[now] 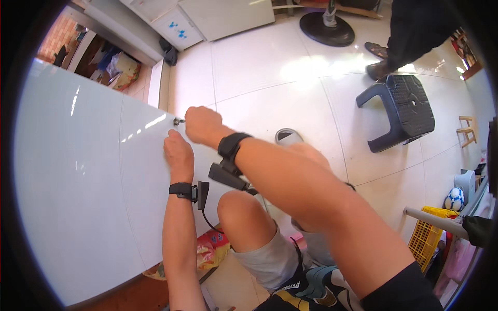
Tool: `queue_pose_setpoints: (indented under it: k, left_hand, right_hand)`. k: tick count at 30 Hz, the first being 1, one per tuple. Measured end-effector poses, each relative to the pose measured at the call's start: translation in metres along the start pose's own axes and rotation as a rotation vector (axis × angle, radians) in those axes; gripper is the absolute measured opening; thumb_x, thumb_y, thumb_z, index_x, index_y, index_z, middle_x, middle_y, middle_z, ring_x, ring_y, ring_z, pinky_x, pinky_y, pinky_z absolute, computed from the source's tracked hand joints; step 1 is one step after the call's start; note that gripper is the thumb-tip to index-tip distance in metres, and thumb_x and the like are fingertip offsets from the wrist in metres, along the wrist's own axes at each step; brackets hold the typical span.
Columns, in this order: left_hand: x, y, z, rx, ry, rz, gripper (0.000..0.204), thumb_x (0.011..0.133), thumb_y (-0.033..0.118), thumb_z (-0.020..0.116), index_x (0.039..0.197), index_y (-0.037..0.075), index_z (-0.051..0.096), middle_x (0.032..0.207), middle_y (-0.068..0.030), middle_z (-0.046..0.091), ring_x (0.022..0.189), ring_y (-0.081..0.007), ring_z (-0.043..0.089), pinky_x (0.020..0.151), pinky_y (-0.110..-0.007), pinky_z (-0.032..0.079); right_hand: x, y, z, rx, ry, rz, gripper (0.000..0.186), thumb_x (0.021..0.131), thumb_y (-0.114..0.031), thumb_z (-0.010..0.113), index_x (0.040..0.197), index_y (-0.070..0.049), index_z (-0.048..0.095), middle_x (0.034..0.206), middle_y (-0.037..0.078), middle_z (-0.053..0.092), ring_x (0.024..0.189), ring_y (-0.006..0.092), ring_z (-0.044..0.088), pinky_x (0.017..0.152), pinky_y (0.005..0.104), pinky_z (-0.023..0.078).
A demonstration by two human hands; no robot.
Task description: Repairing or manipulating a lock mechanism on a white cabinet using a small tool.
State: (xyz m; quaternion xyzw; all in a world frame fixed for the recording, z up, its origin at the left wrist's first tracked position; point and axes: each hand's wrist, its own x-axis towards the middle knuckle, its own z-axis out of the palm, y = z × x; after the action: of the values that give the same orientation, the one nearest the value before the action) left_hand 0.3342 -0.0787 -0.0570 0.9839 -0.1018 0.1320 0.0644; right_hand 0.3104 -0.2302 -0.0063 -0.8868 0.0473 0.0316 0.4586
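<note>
A glossy white panel (72,171) fills the left side, with a small metal fitting (177,122) near its right edge. My right hand (204,126) is closed in a fist just right of that fitting. A short dark bit shows between the fist and the fitting; the rest of whatever the fist holds is hidden. Just below the fitting, my left hand (179,154) rests against the panel with its fingers curled closed. What the left fingers hold, if anything, does not show. Both wrists wear black straps with dark box-shaped devices.
A black plastic stool (410,106) stands at the right, near another person's dark-trousered legs (415,31). A round black base (327,28) is at the back. A yellow crate (424,238) and a ball (454,199) sit at the far right. White cabinets (228,18) line the back.
</note>
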Motion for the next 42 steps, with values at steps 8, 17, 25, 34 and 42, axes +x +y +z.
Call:
queue_pose_setpoints:
  k: [8,17,25,34,42]
  left_hand:
    - [0.010,0.005,0.069,-0.261,-0.197,0.264,0.021,0.092,0.019,0.062,0.095,-0.002,0.064,0.095,-0.0243,0.069,0.088,-0.0453,0.066,0.070,-0.051,0.053]
    - [-0.134,-0.049,0.062,-0.281,-0.156,0.448,0.020,0.083,0.019,0.061,0.083,-0.001,0.059,0.081,-0.0234,0.062,0.080,-0.0453,0.060,0.064,-0.052,0.042]
    - [-0.174,-0.015,-0.100,0.046,-0.198,-0.133,0.011,0.081,0.009,0.065,0.081,0.000,0.059,0.071,-0.0214,0.064,0.070,-0.0433,0.063,0.061,-0.049,0.047]
    - [-0.146,-0.022,-0.144,0.097,0.021,-0.007,0.007,0.082,0.002,0.062,0.083,-0.002,0.057,0.068,-0.0228,0.062,0.066,-0.0452,0.062,0.060,-0.052,0.047]
    - [-0.096,-0.017,-0.061,0.113,-0.107,0.219,0.021,0.091,0.021,0.060,0.086,0.001,0.063,0.082,-0.0222,0.066,0.076,-0.0442,0.064,0.064,-0.053,0.048]
  right_hand:
    - [0.007,0.024,-0.008,-0.030,0.148,0.048,0.018,0.082,-0.016,0.065,0.093,-0.005,0.074,0.095,0.017,0.073,0.092,0.0331,0.072,0.076,0.0424,0.058]
    - [-0.031,0.001,-0.011,-0.021,0.039,-0.191,0.009,0.071,-0.004,0.067,0.078,-0.002,0.073,0.085,0.020,0.072,0.084,0.0355,0.072,0.071,0.0439,0.057]
    - [-0.082,-0.041,0.008,0.146,-0.045,-0.370,0.008,0.068,-0.001,0.064,0.072,-0.002,0.072,0.077,0.023,0.070,0.077,0.0366,0.071,0.065,0.0445,0.057]
    - [-0.119,-0.050,-0.017,0.311,-0.057,-0.318,0.013,0.073,-0.004,0.058,0.075,0.002,0.069,0.077,0.026,0.067,0.080,0.0432,0.068,0.070,0.0499,0.054]
    - [-0.124,-0.039,-0.027,0.155,0.029,-0.347,0.022,0.087,-0.023,0.060,0.092,-0.002,0.067,0.086,0.022,0.070,0.085,0.0412,0.069,0.073,0.0512,0.055]
